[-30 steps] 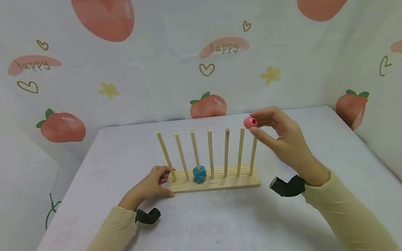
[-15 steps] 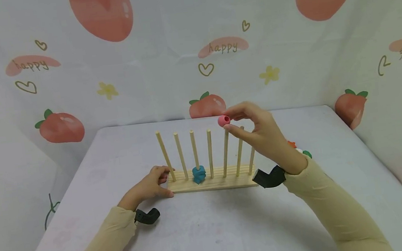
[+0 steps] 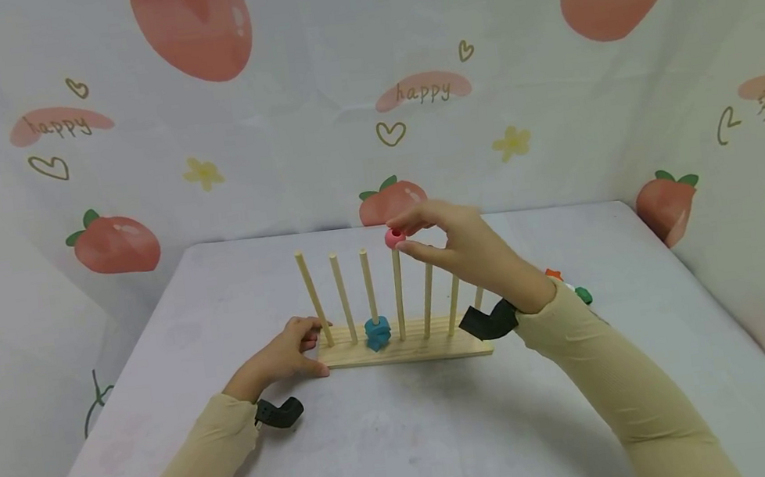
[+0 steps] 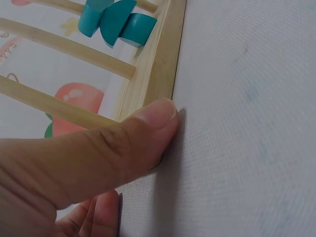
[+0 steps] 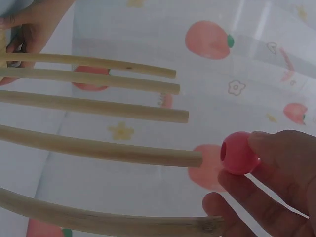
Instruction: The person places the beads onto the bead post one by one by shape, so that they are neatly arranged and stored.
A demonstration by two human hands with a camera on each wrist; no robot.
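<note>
My right hand pinches a round pink bead between thumb and fingertips, at the top of the middle peg. In the right wrist view the bead's hole faces the tip of a peg, with a small gap between them. My left hand grips the left end of the wooden base, thumb at its front edge and fingers behind. Several upright pegs stand in a row on this base. Teal blocks sit low on a peg left of the middle one.
Beyond my right forearm, an orange piece and a green piece lie on the white table, partly hidden by the sleeve. A printed cloth hangs behind the table. Black wrist mounts stick out below both hands.
My right hand has carried the pink bead leftward from the right end of the row to the middle peg. The coloured pieces at right came into sight. My left hand stays put.
</note>
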